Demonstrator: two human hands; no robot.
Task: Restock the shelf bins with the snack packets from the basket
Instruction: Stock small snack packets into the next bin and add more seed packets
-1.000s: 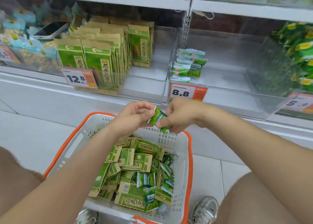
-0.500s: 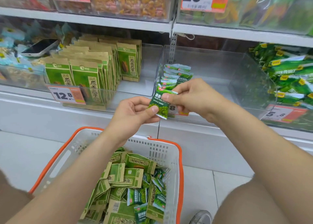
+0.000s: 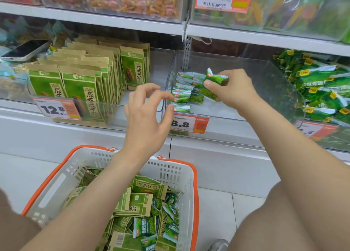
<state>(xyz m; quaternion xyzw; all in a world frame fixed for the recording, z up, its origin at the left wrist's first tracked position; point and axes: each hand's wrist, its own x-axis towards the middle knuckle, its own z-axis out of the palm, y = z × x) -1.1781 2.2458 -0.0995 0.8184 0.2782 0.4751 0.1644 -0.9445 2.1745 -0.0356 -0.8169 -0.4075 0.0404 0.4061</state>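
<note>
I had the right hand (image 3: 236,92) pinching a green packet (image 3: 215,81) over the sparse bin (image 3: 274,83); left hand (image 3: 145,121) relaxed, empty; basket (image 3: 181,162) mostly full.

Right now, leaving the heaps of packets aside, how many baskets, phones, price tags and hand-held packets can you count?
Basket: 1
Phone: 1
Price tags: 5, two of them only partly in view
Held packet: 1
Total: 8
</note>
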